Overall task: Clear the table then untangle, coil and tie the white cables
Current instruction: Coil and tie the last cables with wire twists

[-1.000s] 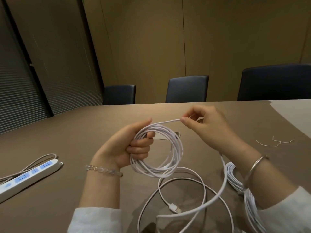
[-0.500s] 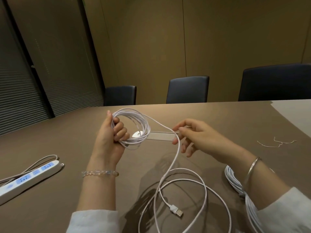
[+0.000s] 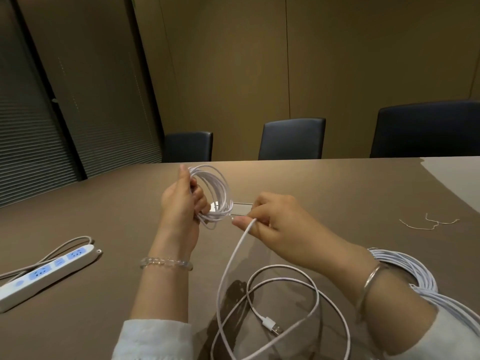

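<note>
Broadly, a brown desk (image 3: 337,193) fills the lower view, with three dark chairs (image 3: 292,139) behind it. A white power strip (image 3: 49,274) lies at the left edge, a second coiled cable bundle (image 3: 413,271) at the right. The left hand (image 3: 181,203) holds a white cable coil (image 3: 215,196) upright above the desk, its fingers curled through the loops. The right hand (image 3: 280,224) pinches the loose cable strand (image 3: 233,258) just beside the coil; the slack loops on the desk, ending in a USB plug (image 3: 272,326). Thin twist ties (image 3: 428,223) lie far right.

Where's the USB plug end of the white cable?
Head view: the silver USB plug lies on the brown table, near edge, right of centre, inside the loose white cable loops.
</note>
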### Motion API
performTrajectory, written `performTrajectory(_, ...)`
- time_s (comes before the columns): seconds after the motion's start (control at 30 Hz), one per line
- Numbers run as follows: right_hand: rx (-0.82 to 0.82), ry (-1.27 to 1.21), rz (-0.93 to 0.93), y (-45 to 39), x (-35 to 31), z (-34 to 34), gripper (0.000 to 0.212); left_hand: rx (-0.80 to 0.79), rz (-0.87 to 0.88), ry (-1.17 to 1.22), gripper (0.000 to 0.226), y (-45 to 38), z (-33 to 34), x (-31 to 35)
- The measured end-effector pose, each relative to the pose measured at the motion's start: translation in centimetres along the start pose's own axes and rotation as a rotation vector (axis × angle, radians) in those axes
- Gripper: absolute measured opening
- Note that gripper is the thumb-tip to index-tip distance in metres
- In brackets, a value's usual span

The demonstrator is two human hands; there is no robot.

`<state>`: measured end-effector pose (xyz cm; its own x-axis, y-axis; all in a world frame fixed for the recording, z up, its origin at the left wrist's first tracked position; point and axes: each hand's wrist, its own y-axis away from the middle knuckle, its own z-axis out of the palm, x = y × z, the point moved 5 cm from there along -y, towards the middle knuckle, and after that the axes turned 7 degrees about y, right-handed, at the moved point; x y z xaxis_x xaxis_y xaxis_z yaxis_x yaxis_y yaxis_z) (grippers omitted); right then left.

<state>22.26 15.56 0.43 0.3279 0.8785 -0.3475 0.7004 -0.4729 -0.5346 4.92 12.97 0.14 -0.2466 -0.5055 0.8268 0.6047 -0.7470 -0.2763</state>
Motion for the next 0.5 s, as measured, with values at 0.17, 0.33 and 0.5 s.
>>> performTrajectory(0.17, 0.029, -0.489, 0.192, -0.3, 1.4, -0.4, 0.017, -0.201, 0.033, -0.33, 0.044, 1.0, 2.8, -0.9)
performTrajectory(0.33, -0.021, -0.696, 0.297, -0.2, 2.0, -0.8, 0.023, -0.428, -0.034, -0.521, 0.048, 1.8, 5.5, -3.0)
performTrajectory(0.5, -0.039, -0.915, 0.36, 0.1, 2.1, -1.4, 0.024, -0.429, -0.212, -0.503, 0.053, 2.1, 5.2, -4.1)
